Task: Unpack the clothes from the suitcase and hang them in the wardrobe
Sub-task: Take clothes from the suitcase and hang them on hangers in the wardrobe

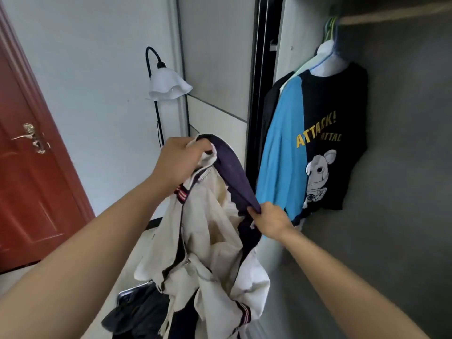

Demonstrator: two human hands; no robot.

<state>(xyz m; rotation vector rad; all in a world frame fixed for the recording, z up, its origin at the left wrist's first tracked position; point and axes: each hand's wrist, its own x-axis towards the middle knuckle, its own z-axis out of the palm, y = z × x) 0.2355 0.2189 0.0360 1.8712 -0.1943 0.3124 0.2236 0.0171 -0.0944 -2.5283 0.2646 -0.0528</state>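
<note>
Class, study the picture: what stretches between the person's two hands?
In the head view, the dark purple band of the cream jacket runs from the left hand down to the right hand; both hold the jacket.

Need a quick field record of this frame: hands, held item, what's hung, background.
left hand: grips the jacket at its collar
right hand: pinches the jacket's dark lining
jacket: cream, held up beside the wardrobe, not yet hung
hung on rail: black T-shirt, blue shirt
background: floor lamp, red door
</note>
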